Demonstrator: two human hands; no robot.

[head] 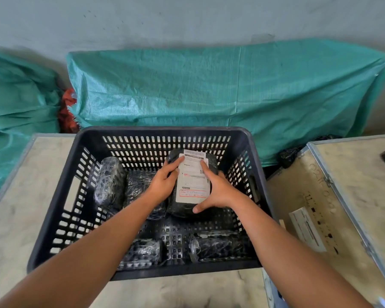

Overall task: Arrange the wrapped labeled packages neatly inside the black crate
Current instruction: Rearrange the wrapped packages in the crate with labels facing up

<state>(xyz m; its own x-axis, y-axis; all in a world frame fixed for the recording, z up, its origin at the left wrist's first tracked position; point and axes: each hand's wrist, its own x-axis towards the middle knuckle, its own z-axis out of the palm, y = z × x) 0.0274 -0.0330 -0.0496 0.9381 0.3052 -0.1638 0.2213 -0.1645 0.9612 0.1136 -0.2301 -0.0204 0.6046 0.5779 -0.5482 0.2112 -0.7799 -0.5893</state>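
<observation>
The black slotted crate [53, 203] sits on a pale board in front of me. Inside it, both hands hold one black-wrapped package with a white shipping label [192, 181], lying label up toward the far right. My left hand [165, 181] grips its left edge and my right hand [216, 192] wraps its right side and near corner. Two wrapped packages stand to the left: one [109, 181] by the crate's left wall, another [138, 185] beside it. Two more wrapped packages lie near the front wall: one [142, 252] and one [218, 243].
A metal-edged wooden case [333, 196] with a white label stands at the right of the crate. Green woven sacks [209, 90] lie against the wall behind. A black bag [289, 155] sits between the case and the sacks.
</observation>
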